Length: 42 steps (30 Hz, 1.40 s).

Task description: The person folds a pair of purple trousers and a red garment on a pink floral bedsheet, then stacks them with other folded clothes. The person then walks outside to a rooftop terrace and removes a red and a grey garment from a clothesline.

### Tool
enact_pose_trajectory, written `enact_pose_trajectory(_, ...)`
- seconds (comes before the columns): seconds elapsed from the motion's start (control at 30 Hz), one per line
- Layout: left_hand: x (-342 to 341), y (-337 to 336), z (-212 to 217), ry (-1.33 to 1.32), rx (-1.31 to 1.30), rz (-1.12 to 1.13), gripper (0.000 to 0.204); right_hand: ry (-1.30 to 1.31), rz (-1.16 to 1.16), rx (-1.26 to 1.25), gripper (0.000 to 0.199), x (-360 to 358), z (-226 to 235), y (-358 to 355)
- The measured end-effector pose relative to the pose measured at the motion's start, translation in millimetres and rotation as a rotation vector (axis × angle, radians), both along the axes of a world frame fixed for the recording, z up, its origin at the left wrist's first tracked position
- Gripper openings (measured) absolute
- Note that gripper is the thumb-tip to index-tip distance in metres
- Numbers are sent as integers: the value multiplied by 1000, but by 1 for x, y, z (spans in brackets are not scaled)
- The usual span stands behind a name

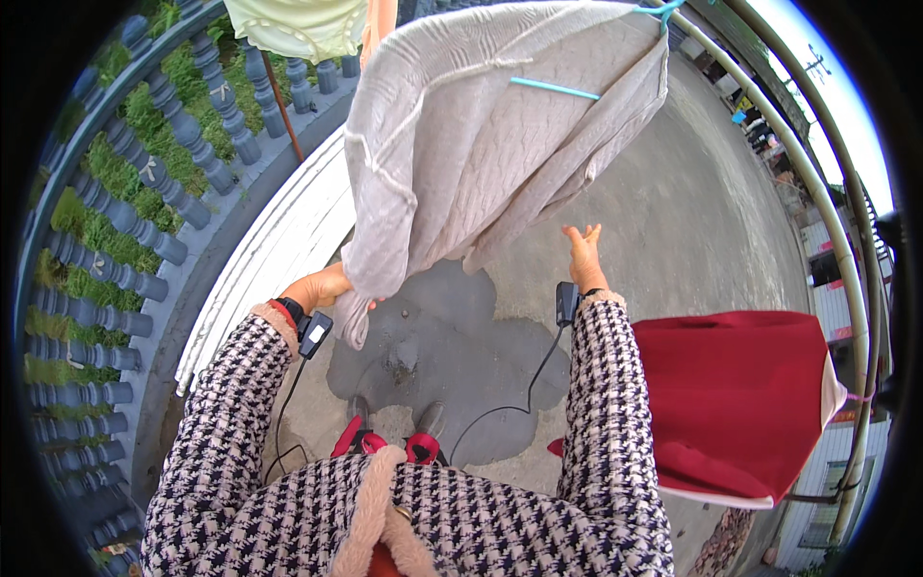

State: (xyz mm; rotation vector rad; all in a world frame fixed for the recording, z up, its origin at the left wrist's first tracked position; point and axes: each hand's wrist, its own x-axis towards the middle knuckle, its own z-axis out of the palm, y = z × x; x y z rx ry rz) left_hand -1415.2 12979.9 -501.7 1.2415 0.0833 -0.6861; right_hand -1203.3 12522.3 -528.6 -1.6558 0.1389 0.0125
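Note:
A light grey long-sleeved garment hangs in front of me from a turquoise hanger, its hook at the pole on the upper right. My left hand is closed round the garment's lower left part, probably a sleeve, and a bunched end sticks out below the fist. My right hand is in the air below the garment's right side, fingers spread, touching nothing. Each wrist wears a small black device with a cable.
A dark red garment hangs at the right by the bamboo pole. Pale yellow clothing hangs at the upper left. White poles lie along the grey balustrade. A dark wet patch covers the concrete near my feet.

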Motion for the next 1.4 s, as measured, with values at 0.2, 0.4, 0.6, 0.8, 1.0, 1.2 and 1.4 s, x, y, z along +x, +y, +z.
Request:
enact_pose_trajectory(0.2, 12, 26, -13, -35, 56, -108, 60, 192, 22, 349, 95, 76, 32, 56)
enact_pose_trajectory(0.4, 10, 29, -1, -235, 214, 71, 60, 143, 400, 687, 96, 52, 57, 122)
enact_pose_trajectory(0.6, 16, 31, 5, -294, 402, 370, 69, 45, 421, 805, 96, -9, 68, 134)
enact_pose_trajectory(0.8, 16, 12, -28, -151, 930, 1223, 94, -8, 238, 325, 65, -43, 103, 154)
enact_pose_trajectory(1.0, -1, -40, -49, 450, 44, 782, 117, 86, 242, 636, 61, -87, 115, 147)
enact_pose_trajectory(1.2, 62, -56, -39, 92, -210, 235, 109, 195, 227, 699, 61, -115, 111, 138)
enact_pose_trajectory(1.4, 115, -102, 3, -33, -635, -68, 86, 222, 128, 634, 58, -112, 121, 151)
